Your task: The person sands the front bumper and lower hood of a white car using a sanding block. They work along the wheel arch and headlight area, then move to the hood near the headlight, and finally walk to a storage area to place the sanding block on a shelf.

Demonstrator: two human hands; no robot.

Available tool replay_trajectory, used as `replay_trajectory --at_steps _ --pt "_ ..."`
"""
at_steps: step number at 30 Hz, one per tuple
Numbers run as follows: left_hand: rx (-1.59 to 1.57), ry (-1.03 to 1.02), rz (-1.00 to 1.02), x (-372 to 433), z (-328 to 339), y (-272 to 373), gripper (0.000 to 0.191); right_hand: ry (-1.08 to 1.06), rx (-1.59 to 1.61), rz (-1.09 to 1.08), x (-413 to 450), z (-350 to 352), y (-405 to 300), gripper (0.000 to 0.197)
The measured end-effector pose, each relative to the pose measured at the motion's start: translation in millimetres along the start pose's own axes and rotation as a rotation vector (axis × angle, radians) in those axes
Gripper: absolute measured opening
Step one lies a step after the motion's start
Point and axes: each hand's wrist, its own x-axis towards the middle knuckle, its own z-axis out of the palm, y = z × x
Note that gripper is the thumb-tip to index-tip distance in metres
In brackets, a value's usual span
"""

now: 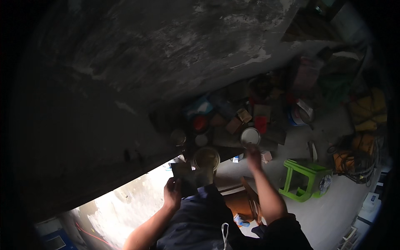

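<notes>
My left hand point(172, 192) grips the left edge of a dark, flat, squarish piece point(186, 176) in front of my body; its material cannot be told. My right hand point(253, 157) reaches out over the edge of a dark work surface, its fingers at the near rim of a round container with a pale top point(250, 136). The fingers are blurred, so whether they grip the rim does not show. Between the hands stands a larger round tin point(206, 159). A small pale round lid or tin point(201, 140) and a glassy round jar point(178, 137) are beyond it.
Red container point(200, 123), red cup-like thing point(260, 124) and small blocks point(233, 125) crowd the surface by the rough wall point(175, 47). At right are a green plastic stool point(304, 179), a paint bucket point(298, 115) and orange items with cables point(347, 161). A brown chair point(240, 204) stands beside me.
</notes>
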Motion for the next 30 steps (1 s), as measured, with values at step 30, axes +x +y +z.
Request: replay_trajectory --at_steps 30 --pt "0.098 0.063 -0.031 -33.1 -41.9 -62.0 0.020 0.018 -0.165 -0.026 43.3 -7.2 59.0 0.016"
